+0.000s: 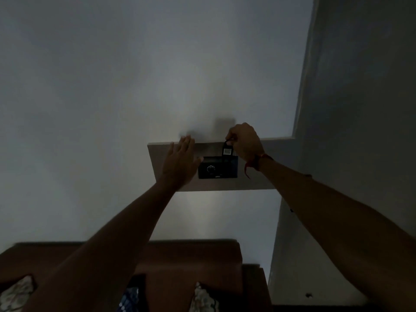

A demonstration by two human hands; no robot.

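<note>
The room is dim. A pale shelf board (225, 185) juts from the wall above head height. Under it sits a dark box (218, 169) with a round dial. My right hand (245, 140), a red thread at its wrist, pinches a small black plug-like device (227, 151) with a white label, held just above the box. My left hand (180, 161) is flat with straight fingers against the shelf's left part, next to the box.
A plain white wall (112, 86) fills the view. A wall corner and column (360, 109) rise at the right. Below stands a brown sofa back (191, 255) with patterned cushions (202, 298).
</note>
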